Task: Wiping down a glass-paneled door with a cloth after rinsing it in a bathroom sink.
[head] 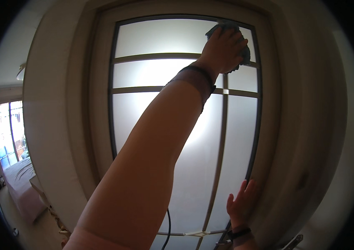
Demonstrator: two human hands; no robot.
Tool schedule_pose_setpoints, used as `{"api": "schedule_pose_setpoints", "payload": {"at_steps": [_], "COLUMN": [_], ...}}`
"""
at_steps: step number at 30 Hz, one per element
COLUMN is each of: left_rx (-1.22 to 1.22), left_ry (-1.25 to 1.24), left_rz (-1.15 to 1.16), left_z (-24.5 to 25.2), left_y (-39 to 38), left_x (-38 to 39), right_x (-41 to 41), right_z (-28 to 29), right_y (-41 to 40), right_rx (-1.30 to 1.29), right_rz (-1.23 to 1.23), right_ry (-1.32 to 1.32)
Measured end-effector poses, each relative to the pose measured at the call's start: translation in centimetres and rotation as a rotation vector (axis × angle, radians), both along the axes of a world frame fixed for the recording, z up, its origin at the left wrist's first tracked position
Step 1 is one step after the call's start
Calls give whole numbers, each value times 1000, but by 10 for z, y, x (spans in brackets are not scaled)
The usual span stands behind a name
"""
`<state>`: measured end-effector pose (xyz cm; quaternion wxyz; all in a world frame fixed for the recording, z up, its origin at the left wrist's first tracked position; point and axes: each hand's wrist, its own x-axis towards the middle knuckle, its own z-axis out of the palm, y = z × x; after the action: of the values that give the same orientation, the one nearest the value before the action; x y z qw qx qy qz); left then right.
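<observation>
My left hand (225, 48) is raised high, pressing a dark blue-grey cloth (245, 56) against the top right corner of a frosted glass door panel (164, 37). The cloth covers part of a dark horizontal bar (152, 57) on the glass. Lower down, my right hand (242, 200) holds nothing and rests, fingers apart, along the right edge of the panel beside the wooden door frame (267, 125). A dark band circles each wrist. My left forearm crosses the picture and hides the middle of the glass.
A black cable (168, 225) hangs in front of the lower glass. A metal handle (223, 242) is near my right wrist, and a dark bar-shaped object (294, 242) is farther right. Leftward, past a wall edge (48, 109), are a covered bed (23, 190) and a bright window (6, 131).
</observation>
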<state>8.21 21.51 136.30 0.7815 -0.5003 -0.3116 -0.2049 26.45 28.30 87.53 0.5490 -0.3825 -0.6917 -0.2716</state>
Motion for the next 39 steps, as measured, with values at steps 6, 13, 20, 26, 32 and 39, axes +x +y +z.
{"api": "schedule_pose_setpoints", "payload": {"at_steps": [6, 13, 20, 26, 32, 39], "left_rx": [93, 255, 162, 626, 269, 241], "left_ry": [41, -251, -247, -222, -309, -206], "left_rz": [-44, 170, 351, 615, -150, -332], "left_z": [3, -23, -9, 26, -6, -1], "left_y": [-64, -127, -138, -107, -6, 86], "left_x": [-97, -192, -185, -196, -41, 68], "right_x": [-6, -3, 1, -9, -3, -7], "right_z": [2, 8, 13, 18, 19, 31], "right_y": [2, -19, -14, -3, 2, 2], "right_rx": [109, 84, 94, 90, 52, 7], "right_rz": [-11, -38, -55, 34, 81, 203], "right_ry": [99, 65, 86, 96, 79, 23]}}
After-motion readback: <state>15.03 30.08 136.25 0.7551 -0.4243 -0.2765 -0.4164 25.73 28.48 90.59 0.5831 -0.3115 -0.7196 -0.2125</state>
